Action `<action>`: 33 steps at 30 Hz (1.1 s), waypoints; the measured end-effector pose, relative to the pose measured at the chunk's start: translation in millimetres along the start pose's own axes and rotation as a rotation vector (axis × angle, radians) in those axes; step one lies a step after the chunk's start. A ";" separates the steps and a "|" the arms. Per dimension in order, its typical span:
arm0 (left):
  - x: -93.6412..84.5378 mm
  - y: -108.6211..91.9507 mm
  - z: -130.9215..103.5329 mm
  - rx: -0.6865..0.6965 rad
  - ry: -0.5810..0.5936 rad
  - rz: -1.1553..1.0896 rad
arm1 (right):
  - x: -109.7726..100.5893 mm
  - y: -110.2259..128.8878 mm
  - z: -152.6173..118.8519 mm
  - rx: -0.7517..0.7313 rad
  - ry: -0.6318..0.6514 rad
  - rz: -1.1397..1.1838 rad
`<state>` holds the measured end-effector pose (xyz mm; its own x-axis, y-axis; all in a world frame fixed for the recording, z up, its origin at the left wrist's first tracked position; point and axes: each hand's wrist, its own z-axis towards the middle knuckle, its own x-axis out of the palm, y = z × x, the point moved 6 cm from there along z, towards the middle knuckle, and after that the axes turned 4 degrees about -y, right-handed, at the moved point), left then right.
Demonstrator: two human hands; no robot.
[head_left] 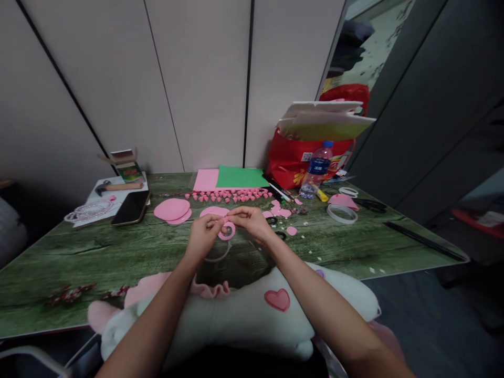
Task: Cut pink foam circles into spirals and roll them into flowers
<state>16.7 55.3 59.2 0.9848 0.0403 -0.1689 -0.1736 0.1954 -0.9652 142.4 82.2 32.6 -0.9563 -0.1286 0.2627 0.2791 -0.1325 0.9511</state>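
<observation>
A small pink ring [231, 232] hangs upright between my fingertips, its round hole facing me. My left hand [205, 232] pinches it near the top left, with thumb and forefinger pressed together. Coming from the other side, my right hand [251, 220] closes its fingertips on the upper edge. Whether the ring is paper or felt, I cannot tell. Just behind my hands lies a pink disc [212, 210], partly covered by them. A thin white ring [220, 257] rests on the table below. Black scissor handles [281, 235] show beside my right hand.
Stacked pink discs [169, 209] and a phone [132, 208] lie left, near a hammer [124, 186]. Several small pink pieces [236, 196] line the back before green sheet [240, 177]. A bottle [317, 170], red bag [285, 163] and tape roll [342, 213] stand right. A plush cushion [244, 320] fills my lap.
</observation>
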 end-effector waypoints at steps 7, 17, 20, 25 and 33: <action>0.4 4.5 0.7 -0.014 0.000 -0.024 | -0.7 0.7 0.2 -0.031 -0.017 -0.001; 0.0 2.8 1.3 0.011 0.000 -0.036 | 2.7 4.0 -0.2 -0.071 0.054 0.015; -0.2 1.4 1.2 0.013 0.002 -0.031 | 3.4 3.8 -0.6 -0.070 0.067 0.018; -1.2 1.5 1.1 0.015 -0.010 -0.007 | 3.3 2.4 -0.5 -0.065 0.072 0.008; 0.8 4.2 1.4 0.012 0.012 -0.012 | -0.8 2.5 1.1 -0.070 0.015 -0.012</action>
<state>16.8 57.5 55.2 0.9868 0.0265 -0.1600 -0.1620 0.2071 -0.9648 143.7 83.0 35.0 -0.9582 -0.1414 0.2486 0.2738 -0.2025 0.9402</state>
